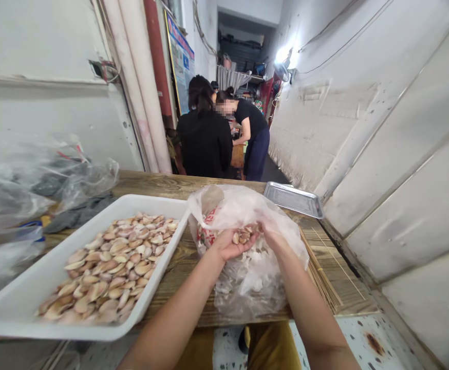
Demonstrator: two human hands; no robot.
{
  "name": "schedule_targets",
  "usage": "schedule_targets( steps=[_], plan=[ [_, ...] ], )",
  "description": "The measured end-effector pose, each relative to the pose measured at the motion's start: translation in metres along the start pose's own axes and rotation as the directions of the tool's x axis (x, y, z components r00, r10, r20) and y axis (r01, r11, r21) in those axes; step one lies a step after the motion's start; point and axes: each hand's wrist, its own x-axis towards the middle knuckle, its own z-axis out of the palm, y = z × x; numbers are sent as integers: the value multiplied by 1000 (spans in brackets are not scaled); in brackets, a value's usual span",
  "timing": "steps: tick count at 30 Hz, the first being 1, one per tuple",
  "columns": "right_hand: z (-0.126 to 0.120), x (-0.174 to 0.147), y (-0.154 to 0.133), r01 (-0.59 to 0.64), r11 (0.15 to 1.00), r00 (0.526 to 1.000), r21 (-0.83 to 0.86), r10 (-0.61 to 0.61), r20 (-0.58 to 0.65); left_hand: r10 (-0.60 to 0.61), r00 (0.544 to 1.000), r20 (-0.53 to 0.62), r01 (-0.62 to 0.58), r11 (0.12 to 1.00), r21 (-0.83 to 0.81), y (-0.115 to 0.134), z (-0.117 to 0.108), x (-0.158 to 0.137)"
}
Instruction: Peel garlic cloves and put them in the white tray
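My left hand (pixel 230 248) is cupped palm up at the mouth of a clear plastic bag (pixel 240 198), holding several garlic cloves (pixel 243 235). Close beside it, my right hand (pixel 267 226) reaches into the bag; film and blur hide its fingers. Pale, papery garlic skins (pixel 257 259) show inside the bag, which carries red print on its left side. To the left stands a white plastic tray (pixel 139 303) with many unpeeled garlic cloves (pixel 111 264) spread across its bottom.
The wooden table (pixel 178 288) also bears a bundle of thin sticks (pixel 320 277), a shallow metal tray (pixel 294 199) and crumpled plastic bags (pixel 12 200) at the left. Beyond its far edge are people in black (pixel 205 136). A wall (pixel 409 169) runs along the right.
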Motion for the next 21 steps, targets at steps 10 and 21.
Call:
schedule_targets(
  steps=[10,21],
  plan=[
    [-27,-11,-6,10,968,995,249,15,-97,335,921,-198,-304,937,171,8,1,-3],
    [-3,-20,3,-119,956,938,-269,197,285,398,910,-116,-373,908,189,12,6,-12]
  ],
)
